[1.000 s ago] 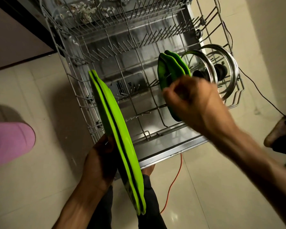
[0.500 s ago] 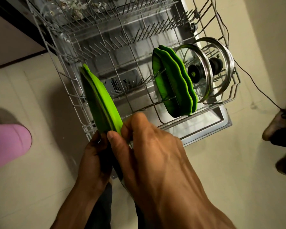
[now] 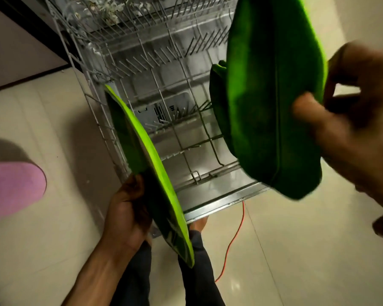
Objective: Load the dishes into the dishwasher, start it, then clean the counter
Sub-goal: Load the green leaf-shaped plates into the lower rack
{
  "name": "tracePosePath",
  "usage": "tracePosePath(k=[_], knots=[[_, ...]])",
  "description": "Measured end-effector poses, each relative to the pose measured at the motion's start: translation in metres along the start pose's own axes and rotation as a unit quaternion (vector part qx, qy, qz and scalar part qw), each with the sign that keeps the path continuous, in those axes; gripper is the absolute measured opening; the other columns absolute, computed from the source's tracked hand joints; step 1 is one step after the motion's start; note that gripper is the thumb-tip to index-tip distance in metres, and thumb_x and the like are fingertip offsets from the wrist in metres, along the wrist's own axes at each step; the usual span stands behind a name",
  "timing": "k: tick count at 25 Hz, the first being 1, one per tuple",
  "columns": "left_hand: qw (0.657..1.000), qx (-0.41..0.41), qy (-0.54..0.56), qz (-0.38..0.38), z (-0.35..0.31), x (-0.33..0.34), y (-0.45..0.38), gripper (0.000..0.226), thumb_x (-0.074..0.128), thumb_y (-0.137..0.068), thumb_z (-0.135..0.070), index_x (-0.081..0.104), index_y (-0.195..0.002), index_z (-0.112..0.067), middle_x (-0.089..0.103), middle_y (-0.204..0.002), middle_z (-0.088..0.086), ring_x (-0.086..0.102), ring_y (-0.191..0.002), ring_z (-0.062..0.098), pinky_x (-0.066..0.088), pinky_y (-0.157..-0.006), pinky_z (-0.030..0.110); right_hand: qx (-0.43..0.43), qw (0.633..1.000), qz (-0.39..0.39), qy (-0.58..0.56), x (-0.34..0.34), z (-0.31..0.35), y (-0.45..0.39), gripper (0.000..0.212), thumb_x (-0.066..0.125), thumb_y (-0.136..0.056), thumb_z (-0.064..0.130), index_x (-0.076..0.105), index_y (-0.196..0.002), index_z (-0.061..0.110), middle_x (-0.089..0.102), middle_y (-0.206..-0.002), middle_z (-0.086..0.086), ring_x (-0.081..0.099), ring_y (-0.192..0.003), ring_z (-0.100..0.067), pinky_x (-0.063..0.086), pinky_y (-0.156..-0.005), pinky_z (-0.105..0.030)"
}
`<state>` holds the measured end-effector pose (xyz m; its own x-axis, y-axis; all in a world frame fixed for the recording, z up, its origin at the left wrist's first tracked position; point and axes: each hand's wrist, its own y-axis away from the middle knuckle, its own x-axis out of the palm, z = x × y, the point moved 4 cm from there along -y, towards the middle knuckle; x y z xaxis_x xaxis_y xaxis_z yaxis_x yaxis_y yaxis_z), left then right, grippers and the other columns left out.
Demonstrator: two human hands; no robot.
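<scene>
My right hand (image 3: 349, 120) grips a green plate (image 3: 272, 102) by its rim and holds it on edge, blurred, above the right side of the pulled-out lower dishwasher rack (image 3: 164, 102). Behind it, the edge of another green plate (image 3: 217, 85) stands in the rack's tines. My left hand (image 3: 128, 213) holds a remaining green plate (image 3: 148, 160) edge-on at the rack's near left corner. The pan lids on the rack's right side are hidden behind the raised plate.
The open dishwasher door edge (image 3: 221, 202) lies under the rack. An orange cable (image 3: 232, 239) runs across the tiled floor. A pink slipper (image 3: 11, 191) is at the left. My legs (image 3: 199, 272) stand just before the door. The upper rack (image 3: 128, 16) shows at the top.
My right hand took one green plate off the stack in my left hand and swung it up and right over the rack. The left hand keeps the rest.
</scene>
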<state>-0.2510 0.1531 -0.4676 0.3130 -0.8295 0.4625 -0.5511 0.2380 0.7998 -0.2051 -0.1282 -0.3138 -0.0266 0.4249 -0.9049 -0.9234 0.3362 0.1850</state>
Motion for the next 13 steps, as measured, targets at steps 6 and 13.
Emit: tracePosePath(k=[6, 13], knots=[[0.999, -0.022, 0.028, -0.004, 0.009, 0.001, -0.001, 0.062, 0.097, -0.019, -0.025, 0.076, -0.076, -0.016, 0.069, -0.072, 0.002, 0.066, -0.06, 0.014, 0.054, -0.055, 0.023, -0.025, 0.999, -0.001, 0.029, 0.022, -0.004, -0.038, 0.01, 0.057, -0.087, 0.012, 0.053, -0.096, 0.011, 0.054, -0.08, -0.007, 0.052, -0.068, -0.028, 0.04, -0.054, -0.027], [0.999, -0.035, 0.017, -0.01, 0.006, 0.0, 0.002, 0.066, 0.096, -0.015, -0.026, 0.078, -0.078, -0.016, 0.072, -0.076, 0.002, 0.069, -0.063, 0.015, 0.056, -0.058, 0.024, -0.049, 0.994, 0.046, 0.081, 0.066, -0.026, -0.063, 0.013, 0.056, -0.088, 0.017, 0.054, -0.097, 0.009, 0.053, -0.081, -0.016, 0.05, -0.069, -0.032, 0.037, -0.061, -0.034]])
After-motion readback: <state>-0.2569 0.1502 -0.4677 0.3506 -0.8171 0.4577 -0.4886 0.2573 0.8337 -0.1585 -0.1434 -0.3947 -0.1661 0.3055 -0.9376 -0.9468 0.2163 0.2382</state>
